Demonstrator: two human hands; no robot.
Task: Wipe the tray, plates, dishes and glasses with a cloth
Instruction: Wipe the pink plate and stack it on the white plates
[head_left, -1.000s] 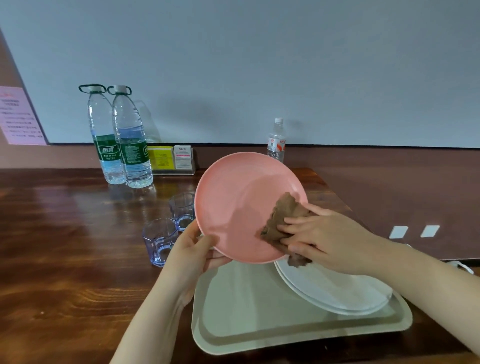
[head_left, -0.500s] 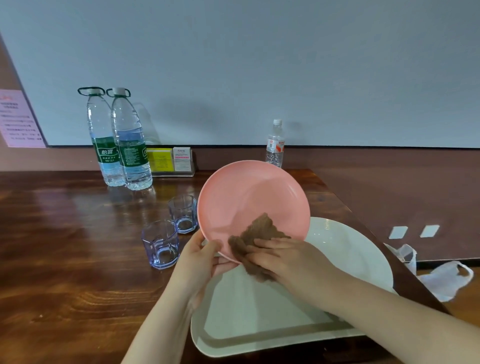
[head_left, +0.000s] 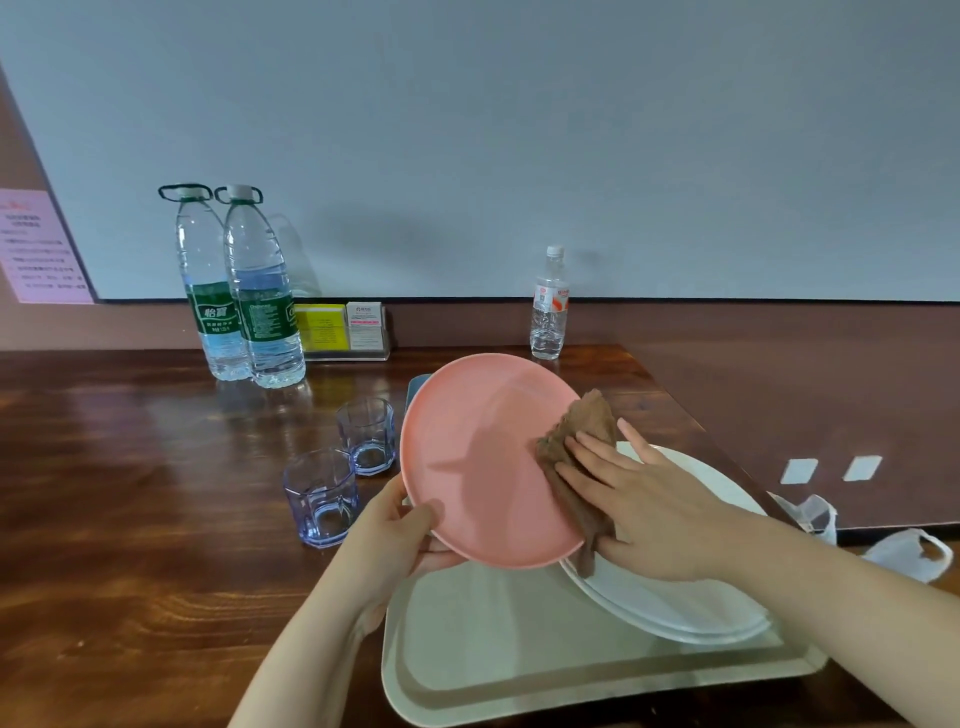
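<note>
colours on the wooden table

a plain round pink plate (head_left: 483, 457) carries a brown crumpled cloth (head_left: 576, 441). beneath it lie plain round white plates (head_left: 675, 608) on a pale beige rectangular tray (head_left: 519, 649). two faceted glasses (head_left: 322, 499) are tinted blue-violet. the dark reddish-brown table (head_left: 130, 493) shows streaked wood grain. two large clear water bottles (head_left: 260, 291) wear green labels.

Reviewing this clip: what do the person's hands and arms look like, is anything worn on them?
Both forearms are bare as far as the frame shows, with no sleeves in view. The left hand and right hand wear no gloves, and no rings, watch or bracelets are visible.
</note>
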